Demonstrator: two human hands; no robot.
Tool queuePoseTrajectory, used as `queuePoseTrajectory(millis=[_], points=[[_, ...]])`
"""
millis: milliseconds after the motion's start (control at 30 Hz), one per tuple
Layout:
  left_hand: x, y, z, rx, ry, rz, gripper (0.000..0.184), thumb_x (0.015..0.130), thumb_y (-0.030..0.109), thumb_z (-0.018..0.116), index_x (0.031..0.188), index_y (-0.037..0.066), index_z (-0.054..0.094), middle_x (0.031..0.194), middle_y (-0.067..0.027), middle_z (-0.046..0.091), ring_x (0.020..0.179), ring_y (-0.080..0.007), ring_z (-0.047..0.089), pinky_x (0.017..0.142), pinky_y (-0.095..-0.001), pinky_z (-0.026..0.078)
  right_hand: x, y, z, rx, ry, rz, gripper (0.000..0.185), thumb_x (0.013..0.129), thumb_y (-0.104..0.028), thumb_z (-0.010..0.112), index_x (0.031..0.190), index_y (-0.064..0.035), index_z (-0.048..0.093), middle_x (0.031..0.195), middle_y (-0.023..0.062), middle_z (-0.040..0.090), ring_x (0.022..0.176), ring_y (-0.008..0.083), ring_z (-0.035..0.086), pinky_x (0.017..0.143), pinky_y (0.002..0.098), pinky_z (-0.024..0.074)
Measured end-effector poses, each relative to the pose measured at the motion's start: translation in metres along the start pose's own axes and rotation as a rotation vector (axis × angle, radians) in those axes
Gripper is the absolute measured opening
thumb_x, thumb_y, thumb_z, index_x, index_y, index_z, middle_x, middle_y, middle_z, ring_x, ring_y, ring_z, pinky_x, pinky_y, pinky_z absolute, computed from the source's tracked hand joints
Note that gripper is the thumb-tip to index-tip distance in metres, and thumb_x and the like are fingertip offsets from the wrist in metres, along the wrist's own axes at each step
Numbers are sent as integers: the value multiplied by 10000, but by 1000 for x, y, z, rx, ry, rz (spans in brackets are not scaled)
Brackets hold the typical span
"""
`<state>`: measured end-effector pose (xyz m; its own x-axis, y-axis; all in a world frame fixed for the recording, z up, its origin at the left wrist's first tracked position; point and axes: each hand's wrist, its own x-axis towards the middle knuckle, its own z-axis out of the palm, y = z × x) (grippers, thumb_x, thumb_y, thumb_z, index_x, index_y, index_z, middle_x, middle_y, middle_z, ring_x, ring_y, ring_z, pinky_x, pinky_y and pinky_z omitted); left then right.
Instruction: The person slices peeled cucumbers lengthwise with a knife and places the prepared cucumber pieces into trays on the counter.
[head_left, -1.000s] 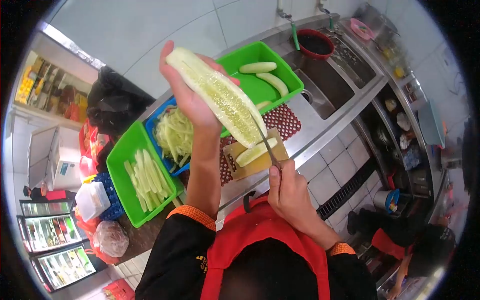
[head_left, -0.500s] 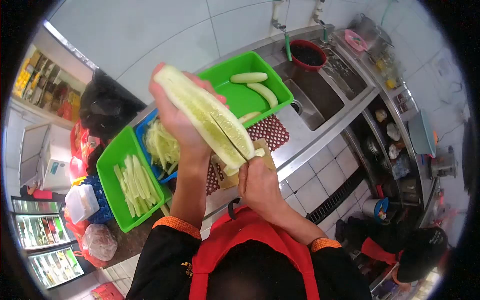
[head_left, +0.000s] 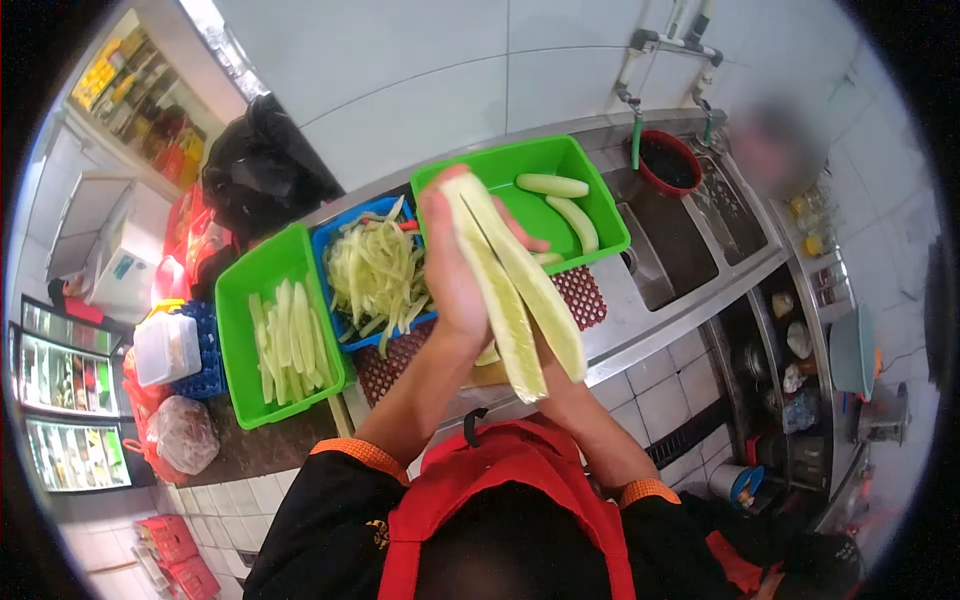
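Nearest me, above the red apron (head_left: 540,450), the cook's left hand (head_left: 455,275) holds the peeled cucumber (head_left: 500,290) from beneath, fingers curled up round its top end, out over the counter. A second ago it was one long slab with a knife entering its lower end; now it lies parted lengthwise into two strips that fan apart towards the bottom, though I cannot tell whether they remain joined at the top. The right forearm (head_left: 590,425) has gone in behind those strips, so I can't tell how the right hand grips, and the knife it held is out of my sight. Just beyond, the chopping board (head_left: 490,376) is mostly covered, next to a red-brown lattice mat (head_left: 395,365). On the cook's left a green tray (head_left: 265,278) holds cut sticks; beside it a blue basket (head_left: 350,343) is heaped with pale peelings (head_left: 375,270); next along, another green tray (head_left: 545,155) holds peeled cucumbers (head_left: 572,222). Further off, a red bowl (head_left: 685,183) stands at the steel sink (head_left: 665,260).
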<state>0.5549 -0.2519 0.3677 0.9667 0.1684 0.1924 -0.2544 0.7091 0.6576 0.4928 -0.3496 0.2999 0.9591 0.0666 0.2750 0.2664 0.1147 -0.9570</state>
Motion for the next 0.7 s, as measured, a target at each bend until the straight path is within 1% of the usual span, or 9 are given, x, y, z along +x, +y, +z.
queuePoseTrajectory(millis=[67,100,133,333,367,400,467,500,700], points=[[-1,-10,-3,25,-50,116,393,1026,407,255,1245,143,446,663,-82,498,706,-194,538,664,-311,495,6,3,-8,107,-46,1,350,943,-183,528,1231,15,523,977,223,639,861,314,663,666,327,533],[-3,-5,-5,35,-89,112,384,1033,382,243,1253,141,446,755,-72,539,786,-165,530,737,-276,471,9,3,-15,-206,-103,-151,349,947,-187,516,1231,16,524,958,213,645,839,313,670,662,332,532],[-5,-4,-5,35,-82,119,384,1033,382,243,1253,141,446,755,-72,539,786,-165,530,737,-276,471,12,2,-17,-518,-157,-304,347,951,-190,503,1230,16,526,939,203,652,818,313,677,658,337,531],[-14,-2,0,-14,27,-68,441,1024,442,236,1291,129,394,931,-39,537,806,-136,540,740,-270,488,60,-2,-18,-689,-100,-387,325,847,-246,573,1094,-55,482,810,132,564,613,290,624,530,386,504],[-15,-4,-7,16,-19,-64,485,984,435,435,1325,102,341,987,-50,546,882,-141,561,780,-284,498,71,-8,-21,-962,-159,-377,316,840,-246,578,1075,-62,475,815,120,542,603,284,616,524,386,504],[-15,-6,-9,16,-10,-55,485,984,435,435,1325,102,341,987,-50,546,882,-141,561,780,-284,498,82,-10,-24,-1232,-221,-364,307,832,-246,583,1057,-70,468,820,109,521,593,277,609,518,385,505],[-17,-8,-12,618,-30,11,890,850,393,695,1393,-46,143,1155,-149,496,1006,-194,560,830,-321,497,98,-8,-26,-1303,-255,-376,310,833,-254,579,1055,-77,456,829,108,517,611,278,612,521,388,505],[-12,-8,-13,493,6,-40,962,731,305,819,1316,-121,185,1117,-182,530,987,-195,573,809,-321,501,105,-6,-25,-1377,-271,-386,312,833,-262,575,1054,-83,445,838,106,514,630,280,616,524,390,506],[11,-28,-39,615,165,-76,739,740,167,762,1222,-70,254,1023,-171,569,877,-212,618,682,-340,550,118,41,-24,-1321,-352,-422,319,860,-288,535,1097,-109,420,917,126,521,738,320,629,556,445,497]])
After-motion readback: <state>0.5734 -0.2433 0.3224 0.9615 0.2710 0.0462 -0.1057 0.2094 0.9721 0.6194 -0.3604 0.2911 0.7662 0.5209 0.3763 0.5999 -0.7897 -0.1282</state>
